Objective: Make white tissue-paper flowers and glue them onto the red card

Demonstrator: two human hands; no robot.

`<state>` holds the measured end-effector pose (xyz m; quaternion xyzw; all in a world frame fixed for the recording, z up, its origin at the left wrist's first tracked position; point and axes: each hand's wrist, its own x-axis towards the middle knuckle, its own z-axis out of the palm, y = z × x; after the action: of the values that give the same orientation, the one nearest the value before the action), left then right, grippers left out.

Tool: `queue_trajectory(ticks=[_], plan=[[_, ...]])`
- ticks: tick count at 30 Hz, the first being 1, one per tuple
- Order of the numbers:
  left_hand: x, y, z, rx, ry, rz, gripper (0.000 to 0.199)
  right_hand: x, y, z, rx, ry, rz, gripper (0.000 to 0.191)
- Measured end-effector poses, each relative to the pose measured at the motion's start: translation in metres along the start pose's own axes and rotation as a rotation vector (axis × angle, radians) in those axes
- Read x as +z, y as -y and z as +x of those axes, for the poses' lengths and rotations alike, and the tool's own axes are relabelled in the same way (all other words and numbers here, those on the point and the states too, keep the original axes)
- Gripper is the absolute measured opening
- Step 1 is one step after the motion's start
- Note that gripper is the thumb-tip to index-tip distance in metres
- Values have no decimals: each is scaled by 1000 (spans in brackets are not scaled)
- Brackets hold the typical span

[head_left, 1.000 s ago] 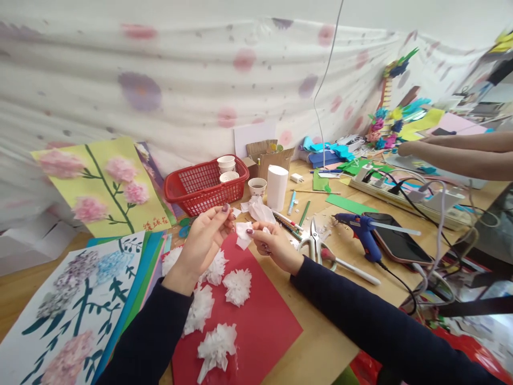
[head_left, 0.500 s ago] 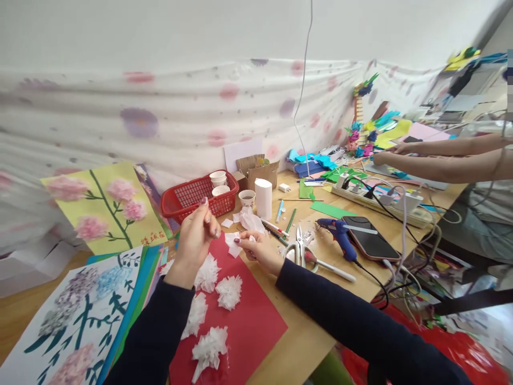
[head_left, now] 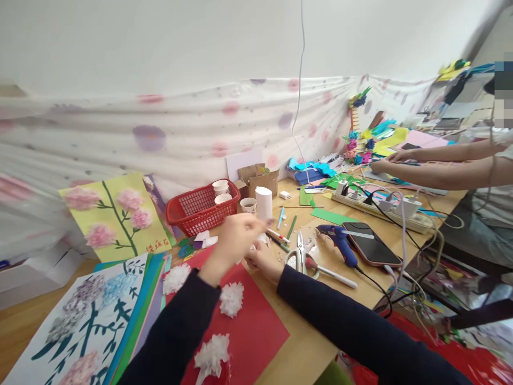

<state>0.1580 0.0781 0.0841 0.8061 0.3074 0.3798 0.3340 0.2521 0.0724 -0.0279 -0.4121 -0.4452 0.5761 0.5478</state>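
My left hand (head_left: 234, 240) reaches across in front of my right one, its fingers pointing right and smeared by motion. Just beneath it, my right hand (head_left: 265, 261) is closed in a pinch on a piece of white tissue paper, mostly covered by the left hand. Both hands are over the far corner of a red sheet of paper (head_left: 260, 323). On that sheet lie several crumpled white tissue paper flowers, among them one near the middle (head_left: 231, 299) and one close to me (head_left: 212, 354).
A red basket (head_left: 192, 214) with paper cups stands behind my hands. Scissors (head_left: 300, 251), a blue glue gun (head_left: 340, 243), a phone (head_left: 372, 243) and a power strip (head_left: 385, 211) lie to the right. Flower pictures (head_left: 116, 214) are at left. Another person's arms (head_left: 436, 163) reach in at far right.
My left hand has moved right and now crosses over my right hand. The tissue piece pinched in my right hand has become mostly hidden. The view has shifted slightly.
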Motion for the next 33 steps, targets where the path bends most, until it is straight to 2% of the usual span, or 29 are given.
queue_trajectory(ticks=[2,3,4,5,6,9,11,13,17,22,28,33], plan=[[-32,31,-3,-151,-140,14,38,-1,-1,-1,0,-16,23,37],[-45,44,-6,-175,-174,-18,35,-1,-2,-1,3,-22,34,38],[-54,56,-9,-167,-196,-68,23,-1,-2,-1,7,-25,42,39],[-59,65,-12,-183,-203,-107,21,-1,-3,0,8,-30,47,40],[-61,71,-15,-229,-144,-121,26,-1,-3,0,8,-37,50,41],[-53,81,-20,-308,70,-153,24,-2,-3,1,1,-67,35,42],[-43,84,-18,-307,144,-156,20,-3,-2,1,-2,-87,7,41],[-35,86,-15,-305,139,-150,16,-4,-1,1,-2,-108,-27,41],[-29,96,-12,-341,29,-204,15,-7,-2,3,-8,-161,-62,38],[-26,110,-14,-358,-72,-299,22,-6,-2,4,-12,-190,45,40],[-20,119,-17,-280,53,-287,33,-2,3,1,-9,-120,20,35],[-22,122,-20,-249,140,-301,33,-2,5,-1,9,-59,5,35]])
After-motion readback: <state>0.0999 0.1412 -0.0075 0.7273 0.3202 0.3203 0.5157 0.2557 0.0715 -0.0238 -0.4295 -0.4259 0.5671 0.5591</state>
